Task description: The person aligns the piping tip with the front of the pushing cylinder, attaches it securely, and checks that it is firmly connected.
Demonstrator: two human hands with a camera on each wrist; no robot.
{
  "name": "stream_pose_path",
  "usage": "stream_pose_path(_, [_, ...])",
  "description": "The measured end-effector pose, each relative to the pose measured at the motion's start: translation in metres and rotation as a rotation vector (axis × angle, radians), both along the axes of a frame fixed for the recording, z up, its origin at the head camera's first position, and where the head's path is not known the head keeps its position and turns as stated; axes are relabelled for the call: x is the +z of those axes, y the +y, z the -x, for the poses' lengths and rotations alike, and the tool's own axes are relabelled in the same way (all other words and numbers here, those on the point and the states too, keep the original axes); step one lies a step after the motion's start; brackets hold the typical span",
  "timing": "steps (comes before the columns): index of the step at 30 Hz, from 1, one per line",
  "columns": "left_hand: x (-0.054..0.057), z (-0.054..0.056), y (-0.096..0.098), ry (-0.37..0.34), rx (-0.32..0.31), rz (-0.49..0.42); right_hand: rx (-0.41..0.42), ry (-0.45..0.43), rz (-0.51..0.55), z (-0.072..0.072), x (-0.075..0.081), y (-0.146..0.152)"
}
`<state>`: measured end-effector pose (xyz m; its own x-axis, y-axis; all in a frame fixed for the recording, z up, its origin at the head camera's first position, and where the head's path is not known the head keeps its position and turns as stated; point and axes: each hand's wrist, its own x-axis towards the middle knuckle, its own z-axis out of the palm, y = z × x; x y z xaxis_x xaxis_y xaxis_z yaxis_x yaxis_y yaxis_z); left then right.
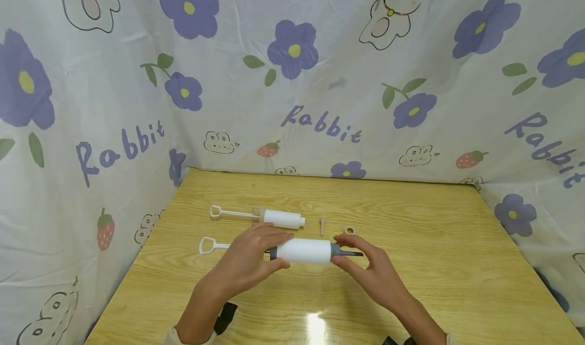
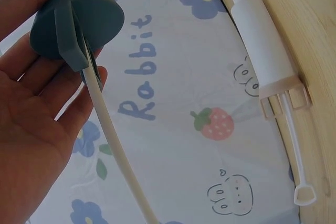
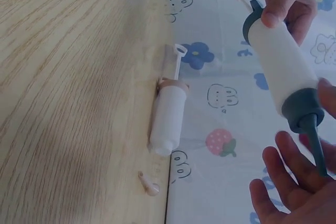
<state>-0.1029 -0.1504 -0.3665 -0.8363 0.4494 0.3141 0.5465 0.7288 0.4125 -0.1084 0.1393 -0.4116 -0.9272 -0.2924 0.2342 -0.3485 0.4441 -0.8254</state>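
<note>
Above the wooden table, both hands hold a white plastic syringe [image 1: 303, 251] level, its ends blue-grey. My left hand [image 1: 249, 256] grips the barrel's plunger end, thumb and fingers on opposite sides. In the left wrist view the blue-grey end cap [image 2: 107, 22] has a finger grip, and a thin white plunger rod [image 2: 115, 135] runs out of it. The rod's looped handle [image 1: 207, 245] sticks out to the left in the head view. My right hand [image 1: 372, 269] pinches the blue-grey collar [image 3: 299, 106] at the other end, from which a tapered nozzle [image 3: 314, 148] points away.
Behind lies a second white syringe [image 1: 282, 218] with a beige cap and its plunger drawn out. A small beige nozzle [image 1: 322, 226] and a beige ring [image 1: 349, 230] rest to its right on the table [image 1: 434, 243]. Printed cloth [image 1: 320, 91] hangs around the table's edges.
</note>
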Motion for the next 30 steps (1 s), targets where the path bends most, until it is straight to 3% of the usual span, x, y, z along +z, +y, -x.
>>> stream_pose_path(7, [-0.0004, -0.0004, 0.0009, 0.014, -0.004, 0.002, 0.049, 0.011, 0.016, 0.0004, 0.0008, -0.0009])
stream_pose_path(20, [-0.0019, 0.0008, 0.0039, 0.046, -0.007, 0.018, 0.026, 0.037, -0.002, -0.0004, 0.0008, -0.0013])
stream_pose_path(30, [-0.0024, 0.0027, 0.0075, 0.079, -0.013, 0.035, 0.007, -0.003, 0.031, -0.0028, 0.0033, -0.0014])
